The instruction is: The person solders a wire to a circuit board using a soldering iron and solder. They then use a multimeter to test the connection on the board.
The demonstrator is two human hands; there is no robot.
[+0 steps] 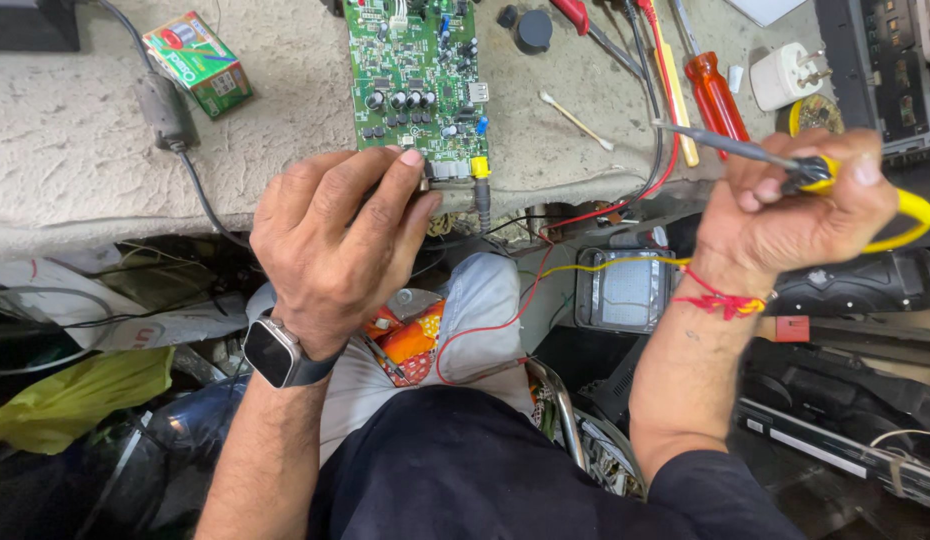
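A green circuit board (415, 75) lies on the worn bench top, its near edge at the bench's front edge. My left hand (335, 240), with a smartwatch on the wrist, pinches the board's near edge by the connectors. My right hand (795, 205), red thread on its wrist, is closed around the yellow handle of a soldering iron (755, 150). The iron's metal tip points left, off to the right of the board and apart from it.
A small green box (197, 62) and a black cable adapter (165, 110) lie at the left. Screwdrivers with red and orange handles (715, 95), a cotton swab (575, 120), a white plug (785, 75) and a solder tin sit at the right. Cluttered wires, bags and devices fill the space below the bench.
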